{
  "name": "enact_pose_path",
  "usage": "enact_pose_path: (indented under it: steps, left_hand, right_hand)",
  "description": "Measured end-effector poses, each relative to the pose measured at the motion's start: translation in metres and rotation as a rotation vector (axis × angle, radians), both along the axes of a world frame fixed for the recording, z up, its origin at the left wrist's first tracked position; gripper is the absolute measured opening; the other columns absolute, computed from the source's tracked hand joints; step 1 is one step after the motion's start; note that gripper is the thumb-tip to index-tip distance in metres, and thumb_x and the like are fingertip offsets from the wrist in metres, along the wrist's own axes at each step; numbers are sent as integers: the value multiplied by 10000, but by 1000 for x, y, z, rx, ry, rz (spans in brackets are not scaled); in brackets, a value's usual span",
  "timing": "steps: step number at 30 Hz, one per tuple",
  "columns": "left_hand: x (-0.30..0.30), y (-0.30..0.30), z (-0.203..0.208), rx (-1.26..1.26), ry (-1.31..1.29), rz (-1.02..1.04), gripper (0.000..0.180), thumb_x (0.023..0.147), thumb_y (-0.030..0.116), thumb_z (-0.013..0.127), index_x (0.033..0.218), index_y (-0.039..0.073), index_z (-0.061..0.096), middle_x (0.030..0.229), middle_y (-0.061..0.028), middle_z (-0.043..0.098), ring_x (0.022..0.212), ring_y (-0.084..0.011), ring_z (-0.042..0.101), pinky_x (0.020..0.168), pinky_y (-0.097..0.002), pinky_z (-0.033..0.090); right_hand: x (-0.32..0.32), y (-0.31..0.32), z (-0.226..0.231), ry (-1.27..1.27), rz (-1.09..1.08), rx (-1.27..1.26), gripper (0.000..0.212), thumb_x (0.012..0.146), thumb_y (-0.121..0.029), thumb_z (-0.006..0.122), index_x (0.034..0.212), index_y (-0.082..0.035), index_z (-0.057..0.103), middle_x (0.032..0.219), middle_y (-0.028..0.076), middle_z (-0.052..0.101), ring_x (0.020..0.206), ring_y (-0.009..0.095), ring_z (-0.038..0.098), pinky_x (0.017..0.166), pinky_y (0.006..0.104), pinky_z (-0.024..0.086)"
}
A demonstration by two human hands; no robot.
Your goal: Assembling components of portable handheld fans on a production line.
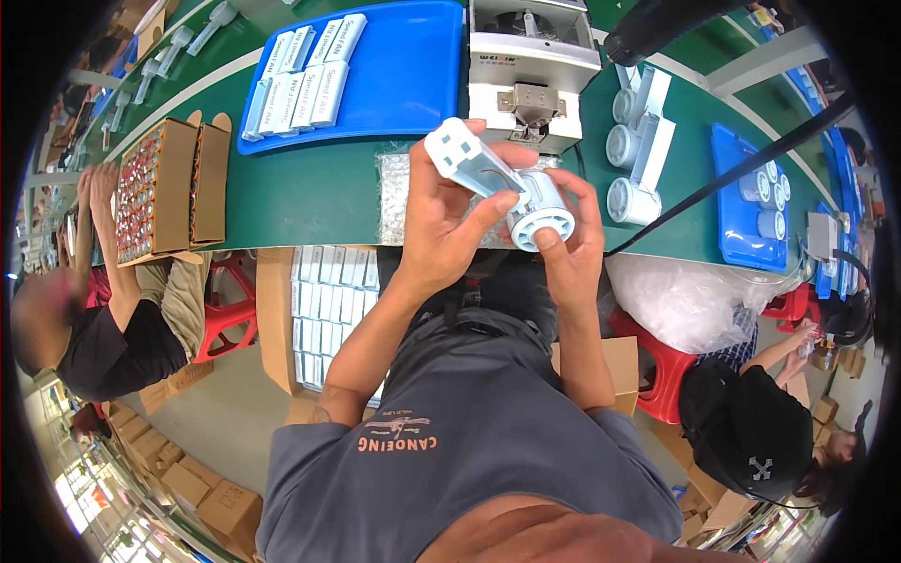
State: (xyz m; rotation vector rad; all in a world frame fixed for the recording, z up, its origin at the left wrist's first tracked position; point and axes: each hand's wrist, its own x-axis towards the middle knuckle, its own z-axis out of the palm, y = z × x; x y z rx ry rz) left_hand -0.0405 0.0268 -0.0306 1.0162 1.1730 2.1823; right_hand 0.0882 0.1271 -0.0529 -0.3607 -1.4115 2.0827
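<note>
Both hands hold a light blue handheld fan [542, 208] above the near edge of the green table. My left hand [439, 235] is closed round its open handle [481, 169], with the thumb near the joint to the round head. A thin wire shows inside the handle. My right hand [577, 246] grips the round head, thumb on its slotted end and fingers round the far side. Directly beyond stands a grey bench machine [530, 70] with a metal fixture on its front. Bubble wrap [394, 192] lies beside my left hand.
A blue tray [404, 89] of white boxes lies at the far left, near a carton of small parts [148, 192]. Several similar fans [633, 200] stand to the right, near another blue tray [727, 202]. A black cable [713, 188] crosses there. Co-workers sit on both sides.
</note>
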Motion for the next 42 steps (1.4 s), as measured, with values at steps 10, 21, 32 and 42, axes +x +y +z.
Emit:
enact_pose_path:
  steps: [10,21,32,42]
  left_hand:
    - [0,-2,-2,-22,30,-3,650,919,-63,664,1448,59,306,1261,-212,644,1189,-257,638,1006,-393,514]
    - [6,-7,5,-127,-76,-42,491,981,42,618,1420,-2,401,1277,-225,646,1163,-256,647,995,-409,529]
    - [18,-7,7,-196,20,-13,604,915,-14,674,1454,0,402,1356,-174,609,1243,-216,582,1060,-370,461]
    - [7,-14,14,-184,295,21,599,836,22,781,1380,21,532,1327,-115,660,1179,-212,644,999,-356,492]
  right_hand:
    - [0,3,-4,8,1,110,701,888,-217,790,1434,1,409,1342,195,566,1225,227,566,1019,338,457]
    - [-2,2,-19,15,71,-12,750,881,-312,803,1439,-1,409,1344,195,562,1239,232,559,1039,342,445]
    - [-3,1,-26,2,26,-3,800,874,-397,812,1441,3,413,1365,192,547,1240,237,559,1040,353,449]
    - [0,-3,-34,66,51,45,868,872,-490,791,1450,31,405,1379,175,534,1269,241,548,1064,359,438]
